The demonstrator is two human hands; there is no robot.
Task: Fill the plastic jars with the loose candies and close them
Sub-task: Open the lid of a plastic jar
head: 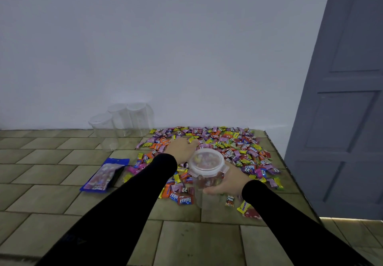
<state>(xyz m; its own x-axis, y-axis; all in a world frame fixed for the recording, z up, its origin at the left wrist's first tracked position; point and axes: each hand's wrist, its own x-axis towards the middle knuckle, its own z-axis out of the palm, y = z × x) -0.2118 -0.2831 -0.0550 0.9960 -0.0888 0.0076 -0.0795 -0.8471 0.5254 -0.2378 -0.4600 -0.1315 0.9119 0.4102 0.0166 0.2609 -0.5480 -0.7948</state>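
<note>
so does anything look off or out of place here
One thing: the jar in the right hand already has its lid on, yet it looks mostly empty. The candies are still spread loose over the table, where the left hand rests on them.

a tiled surface (51,199) fills the lower frame. wrapped candies (228,143) spread across its centre right, three empty clear jars (122,122) stand at centre left, and a blue candy bag (103,175) lies below them.

lidded jar (207,168), right hand (230,179), candies (228,143)
</note>
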